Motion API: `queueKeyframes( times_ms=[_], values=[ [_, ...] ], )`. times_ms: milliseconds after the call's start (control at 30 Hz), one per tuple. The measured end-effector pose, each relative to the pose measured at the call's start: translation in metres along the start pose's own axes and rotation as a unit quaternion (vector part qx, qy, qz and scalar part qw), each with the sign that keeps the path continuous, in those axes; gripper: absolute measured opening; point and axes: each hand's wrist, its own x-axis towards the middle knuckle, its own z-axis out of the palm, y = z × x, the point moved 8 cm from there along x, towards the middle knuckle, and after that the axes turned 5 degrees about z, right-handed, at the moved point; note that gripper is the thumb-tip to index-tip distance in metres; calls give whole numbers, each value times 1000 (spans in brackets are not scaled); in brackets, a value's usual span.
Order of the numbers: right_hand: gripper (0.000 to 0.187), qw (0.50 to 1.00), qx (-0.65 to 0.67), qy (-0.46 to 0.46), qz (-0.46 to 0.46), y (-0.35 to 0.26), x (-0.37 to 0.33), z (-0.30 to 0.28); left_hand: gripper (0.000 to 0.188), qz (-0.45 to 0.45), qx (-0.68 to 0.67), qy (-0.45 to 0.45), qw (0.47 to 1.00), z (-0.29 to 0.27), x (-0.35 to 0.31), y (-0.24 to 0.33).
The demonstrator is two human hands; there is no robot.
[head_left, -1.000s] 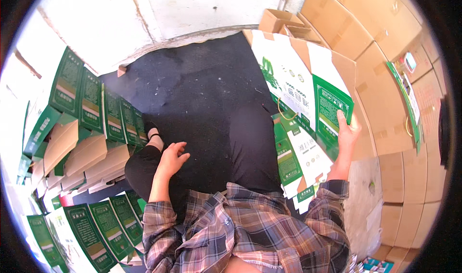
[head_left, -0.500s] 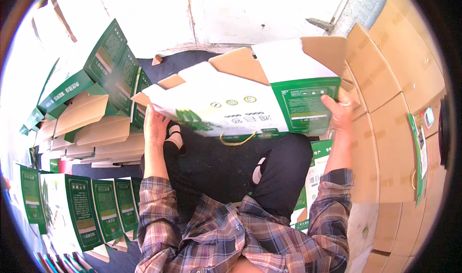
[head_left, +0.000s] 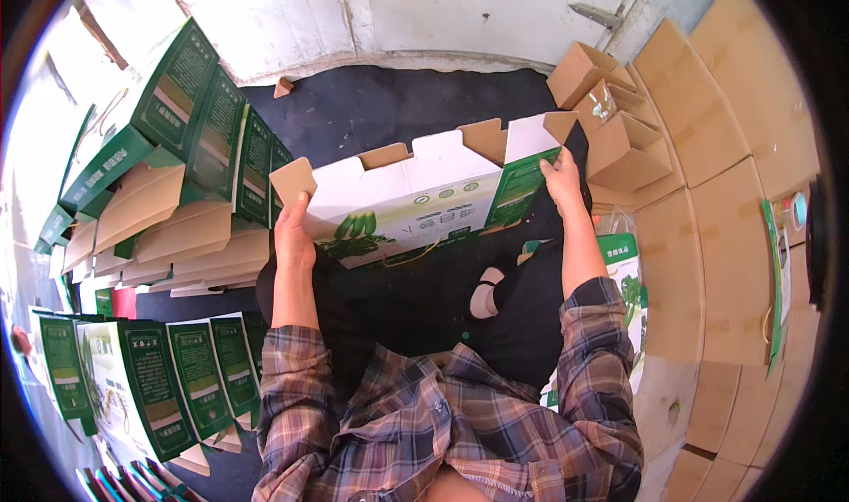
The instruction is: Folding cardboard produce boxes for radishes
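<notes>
Between my hands, above my lap, is a white and green gift carton [head_left: 411, 192] with a vegetable picture and a yellow cord handle [head_left: 411, 256]. Its row of white and brown flaps stands up along the far edge. My left hand [head_left: 294, 237] grips the left end, with the thumb on a brown end flap [head_left: 293, 180]; its other fingers are mostly hidden. At the opposite end, my right hand [head_left: 563, 182] pinches the green side panel [head_left: 522, 188] near its top corner.
Stacked green and white cartons [head_left: 168, 148] with brown flaps lie at the left, above a row of standing cartons [head_left: 146, 387]. Brown boxes [head_left: 734, 254] form a wall on the right, with small open boxes [head_left: 628, 148] beside it. Another printed carton [head_left: 623, 281] lies by my right forearm.
The carton has come lower and turned, so its green end panel now faces more sideways. My right hand has moved left with it, and the small brown boxes behind it have come into view.
</notes>
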Motion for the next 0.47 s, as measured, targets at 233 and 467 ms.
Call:
queueKeyframes(
  times_ms=[233,467],
  values=[
    [63,980,-105,-88,144,44,-2,11,28,-25,142,-63,988,7,-8,-18],
    [111,978,-192,-77,28,9,-23,33,29,118,345,-161,917,32,-26,1]
  ],
)
